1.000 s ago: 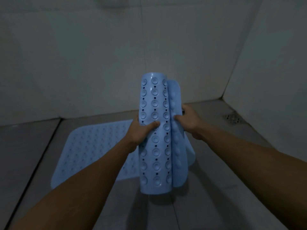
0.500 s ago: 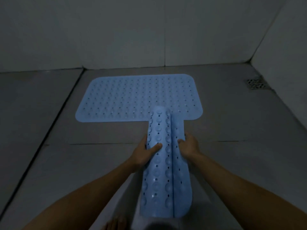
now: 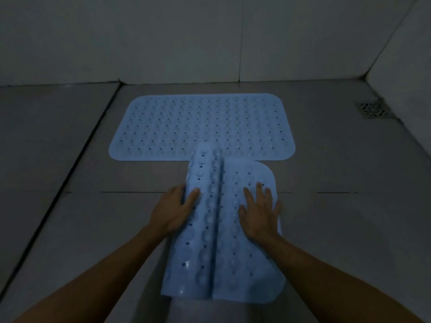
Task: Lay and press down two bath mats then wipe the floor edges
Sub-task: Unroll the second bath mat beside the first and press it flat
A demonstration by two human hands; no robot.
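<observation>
Second mat half unrolled at frame centre: right hand spread flat pins it, left hand grips roll to unfurl

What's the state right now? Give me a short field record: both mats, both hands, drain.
first mat: flat on the floor, near the back wall
second mat: right part unrolled flat, left part rolled; its far end overlaps the first mat's near edge
left hand: on the roll's left side, thumb on top
right hand: open, palm flat on the unrolled part
floor drain: far right corner, uncovered
wiping cloth: none in view
</observation>
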